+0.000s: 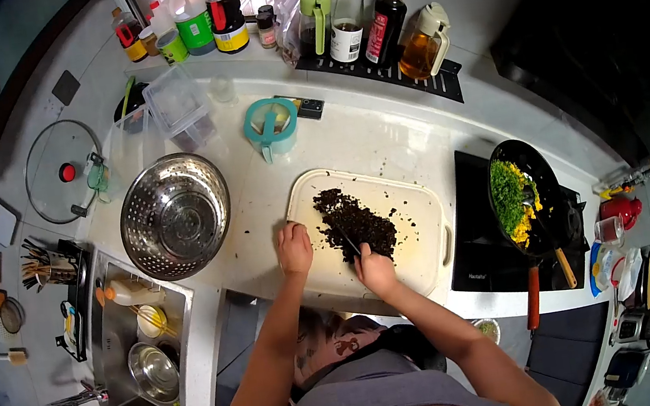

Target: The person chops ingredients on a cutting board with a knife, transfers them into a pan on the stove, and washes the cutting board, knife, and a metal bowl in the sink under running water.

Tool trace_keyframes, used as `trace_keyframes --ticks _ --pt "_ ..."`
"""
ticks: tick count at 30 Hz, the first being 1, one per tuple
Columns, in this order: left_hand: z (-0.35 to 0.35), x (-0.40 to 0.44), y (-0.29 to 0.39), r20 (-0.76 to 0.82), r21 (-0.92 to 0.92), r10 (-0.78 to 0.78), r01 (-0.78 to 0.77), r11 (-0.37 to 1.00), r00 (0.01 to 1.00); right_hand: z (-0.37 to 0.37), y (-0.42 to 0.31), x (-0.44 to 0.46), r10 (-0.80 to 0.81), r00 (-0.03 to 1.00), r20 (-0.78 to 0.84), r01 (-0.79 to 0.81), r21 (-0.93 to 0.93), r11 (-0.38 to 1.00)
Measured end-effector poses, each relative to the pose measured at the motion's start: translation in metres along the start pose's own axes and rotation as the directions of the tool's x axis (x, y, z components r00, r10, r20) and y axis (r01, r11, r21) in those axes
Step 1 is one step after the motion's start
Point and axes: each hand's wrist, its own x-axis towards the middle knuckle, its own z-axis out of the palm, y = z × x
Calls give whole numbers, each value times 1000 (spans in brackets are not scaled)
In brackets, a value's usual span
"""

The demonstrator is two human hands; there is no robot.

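While a metal bowl (153, 377) sits in the sink (118, 345) at far left, a perforated metal colander (138, 228) stands on the pale desk (247, 205), with a teal-lidded pitcher (269, 121) farther back to its right. Next comes the left hand (295, 248), at the left edge of a cream cutting board (424, 268), whether gripping it I cannot tell, then 1 heap of chopped dark pieces (356, 219) on the board, where the right hand (375, 269) is closed around a knife (349, 239) whose blade reaches into them. At right, a wok (548, 198) on the black stove (470, 217) holds chopped greens (508, 195) beside yellow bits (524, 228).
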Motion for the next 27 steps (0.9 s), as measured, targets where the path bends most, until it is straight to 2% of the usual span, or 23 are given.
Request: trace_keyframes --ticks 2,4,8,12,16,19,22,27 --pt "-2 0 2 -13 12 -2 2 1000 1000 0 -2 4 -11 999 -31 12 36 999" --pt "-2 0 1 -14 8 2 -2 1000 1000 -14 1 10 14 996 -89 0 160 987" --pt "1 -1 -1 -17 -10 10 -10 1000 1000 -40 -8 -3 14 999 52 -21 148 989" --pt "-2 0 1 -15 37 10 -10 999 1000 -25 -9 -9 13 991 130 -25 89 996" --pt "-2 1 1 -22 47 14 -13 999 1000 -5 -6 -6 59 996 61 -66 116 991" --pt "-2 -3 1 -23 33 20 -19 999 1000 -8 1 1 2 999 -43 8 215 977" --pt "0 1 -1 -15 5 24 -24 1000 1000 -25 -2 -8 31 999 23 -36 251 967" --pt "-2 1 1 -43 41 39 -37 998 998 -27 -8 -11 24 987 157 -37 84 996"
